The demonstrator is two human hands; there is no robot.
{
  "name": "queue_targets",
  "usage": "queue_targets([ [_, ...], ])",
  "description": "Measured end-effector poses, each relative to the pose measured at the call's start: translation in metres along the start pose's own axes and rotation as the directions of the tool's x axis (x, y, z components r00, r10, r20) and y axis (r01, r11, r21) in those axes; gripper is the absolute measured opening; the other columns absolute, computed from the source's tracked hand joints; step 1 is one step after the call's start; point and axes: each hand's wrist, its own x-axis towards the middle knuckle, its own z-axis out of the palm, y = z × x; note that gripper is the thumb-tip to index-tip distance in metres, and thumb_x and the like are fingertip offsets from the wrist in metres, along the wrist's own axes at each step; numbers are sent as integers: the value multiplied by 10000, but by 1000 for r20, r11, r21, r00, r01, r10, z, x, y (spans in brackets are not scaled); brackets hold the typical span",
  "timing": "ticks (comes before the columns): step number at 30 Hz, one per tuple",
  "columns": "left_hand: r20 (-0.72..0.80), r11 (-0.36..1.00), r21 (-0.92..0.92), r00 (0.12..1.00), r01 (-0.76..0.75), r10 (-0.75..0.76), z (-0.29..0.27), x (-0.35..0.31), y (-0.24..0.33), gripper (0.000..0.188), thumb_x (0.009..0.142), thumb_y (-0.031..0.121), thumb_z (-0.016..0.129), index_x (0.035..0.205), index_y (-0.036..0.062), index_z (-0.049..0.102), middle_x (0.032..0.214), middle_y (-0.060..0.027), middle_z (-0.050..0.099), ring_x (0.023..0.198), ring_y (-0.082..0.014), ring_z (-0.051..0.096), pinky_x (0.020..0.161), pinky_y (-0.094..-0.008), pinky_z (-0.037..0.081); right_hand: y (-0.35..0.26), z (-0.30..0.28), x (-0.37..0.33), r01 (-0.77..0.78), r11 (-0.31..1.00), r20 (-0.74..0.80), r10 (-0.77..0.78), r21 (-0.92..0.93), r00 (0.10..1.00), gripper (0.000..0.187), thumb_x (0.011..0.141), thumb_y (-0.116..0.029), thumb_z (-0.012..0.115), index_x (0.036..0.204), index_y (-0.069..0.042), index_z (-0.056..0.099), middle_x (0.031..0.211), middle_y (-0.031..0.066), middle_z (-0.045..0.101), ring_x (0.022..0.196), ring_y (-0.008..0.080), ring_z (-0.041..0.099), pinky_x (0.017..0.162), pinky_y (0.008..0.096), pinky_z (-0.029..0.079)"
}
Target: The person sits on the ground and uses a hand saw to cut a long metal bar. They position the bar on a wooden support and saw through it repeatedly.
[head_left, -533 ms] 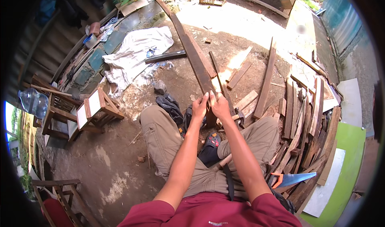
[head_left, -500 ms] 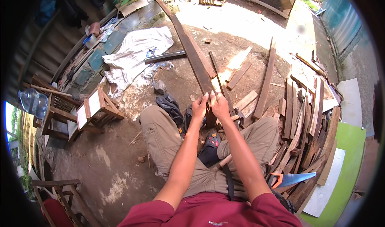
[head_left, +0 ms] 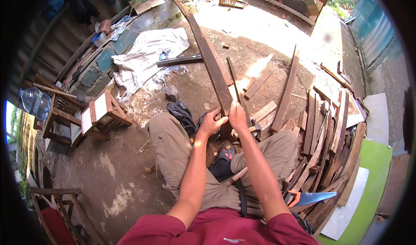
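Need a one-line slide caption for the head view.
Left hand and right hand at the near end of a long plank, with a saw lying to the right.

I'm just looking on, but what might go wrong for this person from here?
The long board stretches far ahead, with the left hand and right hand both at its near end, so it might tip or twist.

Those bare fingers could pick up splinters from the wood.

The saw lies uncovered beside the person's right thigh, so a careless shift might bring a leg or arm against its blade.
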Motion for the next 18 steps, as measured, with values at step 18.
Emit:
queue_targets([
  [18, -373, 994, 106, 926, -21, 60, 48, -6, 8, 459, 788, 203, 750, 1193, 1, 673, 1078, -233, 713, 1035, -331, 702, 860, -379, 536, 14, -9, 8, 40, 997, 42, -42, 67, 998, 445, 1066, -329, 359, 1043, 49, 593, 966, 352, 627, 967, 554, 580, 803, 551, 468],
])
